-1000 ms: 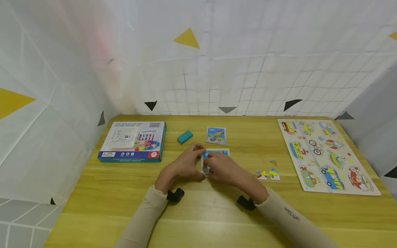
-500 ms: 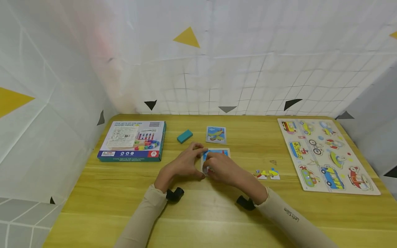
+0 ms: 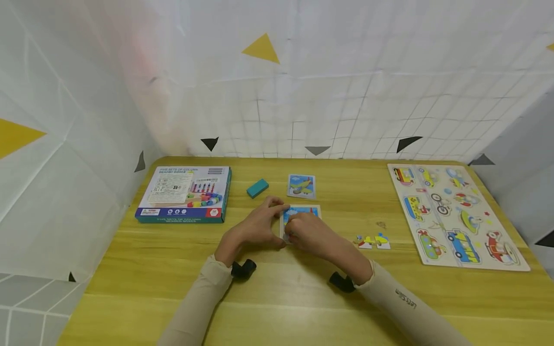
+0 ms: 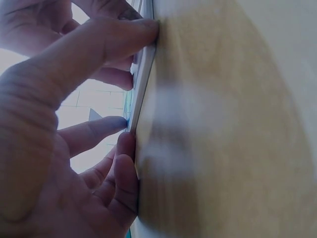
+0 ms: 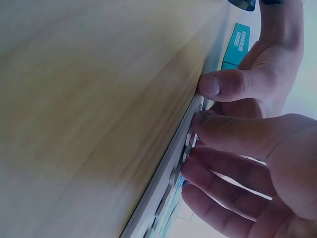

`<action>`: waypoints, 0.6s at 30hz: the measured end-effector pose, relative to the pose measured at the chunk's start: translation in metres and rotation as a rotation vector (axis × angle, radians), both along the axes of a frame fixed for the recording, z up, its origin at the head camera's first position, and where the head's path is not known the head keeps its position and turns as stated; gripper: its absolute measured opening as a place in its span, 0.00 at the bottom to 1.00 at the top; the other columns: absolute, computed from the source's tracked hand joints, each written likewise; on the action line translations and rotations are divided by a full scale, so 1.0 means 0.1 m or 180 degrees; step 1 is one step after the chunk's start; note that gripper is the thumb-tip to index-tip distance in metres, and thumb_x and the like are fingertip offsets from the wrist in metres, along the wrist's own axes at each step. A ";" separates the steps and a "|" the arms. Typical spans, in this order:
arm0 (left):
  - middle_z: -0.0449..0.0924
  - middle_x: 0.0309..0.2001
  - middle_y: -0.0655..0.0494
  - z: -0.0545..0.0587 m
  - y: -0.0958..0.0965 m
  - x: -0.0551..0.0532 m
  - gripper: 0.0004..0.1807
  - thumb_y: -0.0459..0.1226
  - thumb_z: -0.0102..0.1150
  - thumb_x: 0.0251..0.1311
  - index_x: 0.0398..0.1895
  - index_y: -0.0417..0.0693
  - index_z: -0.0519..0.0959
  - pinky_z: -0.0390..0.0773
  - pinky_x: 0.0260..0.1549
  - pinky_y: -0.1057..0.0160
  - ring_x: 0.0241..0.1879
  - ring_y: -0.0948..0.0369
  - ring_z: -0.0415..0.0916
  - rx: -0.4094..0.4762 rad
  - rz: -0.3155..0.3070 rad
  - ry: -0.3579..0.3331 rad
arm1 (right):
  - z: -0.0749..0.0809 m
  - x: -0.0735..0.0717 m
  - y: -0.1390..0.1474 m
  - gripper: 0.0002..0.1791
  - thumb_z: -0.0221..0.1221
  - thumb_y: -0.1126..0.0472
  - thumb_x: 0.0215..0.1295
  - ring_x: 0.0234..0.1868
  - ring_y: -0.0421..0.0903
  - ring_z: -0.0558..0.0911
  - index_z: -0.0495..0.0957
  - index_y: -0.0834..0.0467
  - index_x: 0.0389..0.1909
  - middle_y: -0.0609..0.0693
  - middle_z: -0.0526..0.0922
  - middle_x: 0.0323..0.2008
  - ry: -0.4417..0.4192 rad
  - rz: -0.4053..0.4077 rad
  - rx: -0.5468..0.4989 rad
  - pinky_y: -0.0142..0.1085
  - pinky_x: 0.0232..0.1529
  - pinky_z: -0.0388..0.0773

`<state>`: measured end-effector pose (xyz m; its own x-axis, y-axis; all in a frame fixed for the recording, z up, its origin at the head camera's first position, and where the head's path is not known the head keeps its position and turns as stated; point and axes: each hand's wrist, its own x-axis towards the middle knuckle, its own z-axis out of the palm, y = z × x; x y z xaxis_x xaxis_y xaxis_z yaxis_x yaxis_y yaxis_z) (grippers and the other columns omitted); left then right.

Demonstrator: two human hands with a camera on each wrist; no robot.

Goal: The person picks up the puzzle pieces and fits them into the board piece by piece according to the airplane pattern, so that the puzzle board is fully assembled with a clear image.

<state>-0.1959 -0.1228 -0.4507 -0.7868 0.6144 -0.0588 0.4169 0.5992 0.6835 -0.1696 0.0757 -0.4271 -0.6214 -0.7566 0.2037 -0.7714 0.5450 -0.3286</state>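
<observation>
My left hand [image 3: 255, 228] grips the left side of a small jigsaw tray [image 3: 301, 206], its thumb at the near corner and a finger at the far one. Blue and a little red show on the tray's picture. Over the tray, my right hand [image 3: 311, 234] bends its fingers down. In the right wrist view its thumb and fingers pinch a puzzle piece [image 5: 188, 140] at the tray's edge; the hand mostly hides this piece from above. Two loose puzzle pieces [image 3: 383, 240], yellow, blue and white, lie to the right of that hand.
Beyond the tray lies a square airplane picture [image 3: 301, 186], with a teal block [image 3: 258, 188] to its left. A boxed bead set [image 3: 186, 194] sits at the left. On the right is a wooden vehicle puzzle board [image 3: 459, 216].
My right fingers have shifted slightly over the tray, and a bit of yellow now shows beside them. The left hand keeps its hold. The head view has tilted a little.
</observation>
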 end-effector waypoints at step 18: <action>0.57 0.69 0.54 -0.03 -0.01 -0.02 0.54 0.44 0.81 0.43 0.75 0.47 0.64 0.71 0.57 0.59 0.59 0.59 0.67 0.0024 0.0053 -0.0066 | -0.04 0.00 0.02 0.07 0.67 0.74 0.55 0.31 0.43 0.79 0.88 0.60 0.25 0.49 0.80 0.29 0.0111 0.0134 -0.0035 0.32 0.32 0.78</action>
